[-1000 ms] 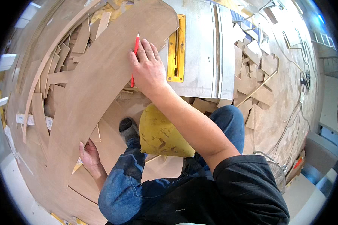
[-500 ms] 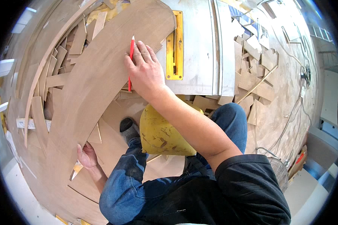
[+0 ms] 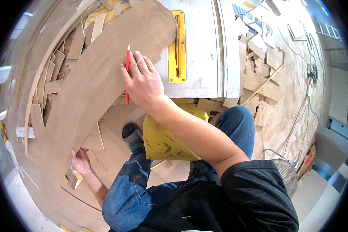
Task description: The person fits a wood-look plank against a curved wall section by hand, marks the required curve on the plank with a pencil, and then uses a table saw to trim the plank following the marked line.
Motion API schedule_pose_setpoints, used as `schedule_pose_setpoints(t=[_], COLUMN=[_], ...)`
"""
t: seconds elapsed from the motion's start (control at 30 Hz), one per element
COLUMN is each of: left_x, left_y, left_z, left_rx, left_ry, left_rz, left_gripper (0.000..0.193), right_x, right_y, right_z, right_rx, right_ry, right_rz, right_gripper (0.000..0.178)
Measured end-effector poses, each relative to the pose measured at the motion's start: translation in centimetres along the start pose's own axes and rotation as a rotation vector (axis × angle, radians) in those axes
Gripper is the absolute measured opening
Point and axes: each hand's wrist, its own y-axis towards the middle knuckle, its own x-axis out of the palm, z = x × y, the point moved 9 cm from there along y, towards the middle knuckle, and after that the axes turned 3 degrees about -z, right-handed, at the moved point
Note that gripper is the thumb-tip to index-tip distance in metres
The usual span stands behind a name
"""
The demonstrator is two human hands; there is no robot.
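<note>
A long, curved brown fibreboard panel (image 3: 100,73) with a rounded far end reaches from the lower left up onto a grey metal saw table (image 3: 201,46). My right hand (image 3: 145,79) presses on the panel with its fingers stretched forward. A red pencil (image 3: 128,69) is held between its thumb and index finger, tip pointing away from me. Lower left, my left hand (image 3: 81,161) grips the panel's near edge; its fingers are partly hidden beneath. A yellow slotted insert (image 3: 177,58) in the table lies just right of the panel's rounded end.
Brown offcuts (image 3: 263,77) lie heaped right of the table, with a thin wooden strip (image 3: 263,85) across them. More scraps (image 3: 60,63) fill the left, beside a long curved strip (image 3: 40,77). A yellow block-like object (image 3: 170,135) stands between my legs. Cables (image 3: 297,120) trail at far right.
The panel has shifted a little to the left, uncovering more of the yellow insert. Both hands have moved left with it, the right one also slightly toward me, still with the pencil.
</note>
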Motion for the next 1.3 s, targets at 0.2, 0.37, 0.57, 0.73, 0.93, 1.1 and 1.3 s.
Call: schedule_pose_setpoints(t=[0.2,0.37,0.57,0.73,0.93,1.1,1.3], left_x=[0.2,-1.0,2.3,-0.1,-0.9,0.3,1.5], left_y=[2.5,4.4,6.8,7.8,7.7,8.3,9.6], left_z=[1.5,3.1,1.3,2.5,2.6,2.6,4.4], left_rx=[-0.028,0.048,0.015,0.021,0.012,0.067,0.064], left_ry=[0.017,0.091,0.099,0.104,0.119,0.191,0.218], left_rz=[-0.034,0.07,0.011,0.064,0.063,0.041,-0.076], left_gripper=[0.048,0.044,0.041,0.041,0.041,0.047,0.05], right_x=[-0.2,-1.6,-0.9,0.1,0.1,0.3,-0.2], right_y=[-0.5,1.3,2.7,2.7,2.1,1.6,1.3], right_z=[-0.6,0.6,2.3,1.8,1.5,1.3,0.4], right_rx=[-0.02,0.002,0.036,-0.006,-0.007,-0.016,-0.029], right_ry=[0.047,0.171,0.177,0.128,0.097,0.082,0.086], right_rz=[0.026,0.082,0.07,0.037,0.061,0.066,0.063], right_gripper=[0.04,0.03,0.03,0.033,0.034,0.035,0.037])
